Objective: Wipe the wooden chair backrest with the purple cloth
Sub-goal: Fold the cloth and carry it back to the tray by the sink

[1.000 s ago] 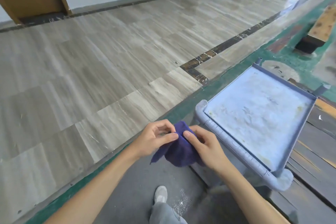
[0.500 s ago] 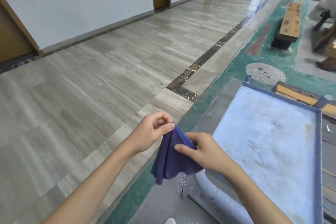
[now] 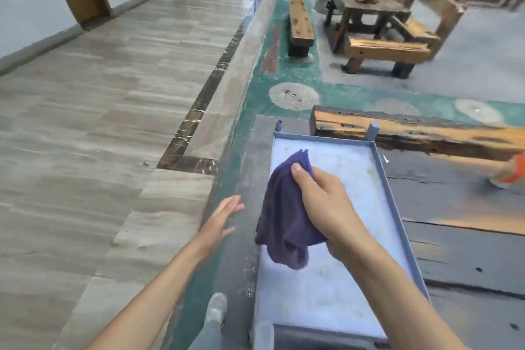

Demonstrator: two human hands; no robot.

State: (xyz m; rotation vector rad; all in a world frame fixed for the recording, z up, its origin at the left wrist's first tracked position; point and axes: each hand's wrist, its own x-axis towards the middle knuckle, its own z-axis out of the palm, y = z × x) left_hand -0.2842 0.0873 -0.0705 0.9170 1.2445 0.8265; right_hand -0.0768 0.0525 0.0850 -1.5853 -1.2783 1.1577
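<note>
We are looking down at a grey-blue tray top [image 3: 377, 167] with a raised rim, its pale surface stained and bare. It is standing over dark weathered planks [image 3: 454, 258], and a rough orange wooden beam [image 3: 420, 133] is lying just beyond its far edge.

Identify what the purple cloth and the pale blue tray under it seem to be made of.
Purple cloth: soft napped fabric, probably microfibre, draping in folds from the right hand. Tray: looks like matte grey-blue plastic with a raised rim; its scuffed, stained floor leaves the exact material open.
</note>
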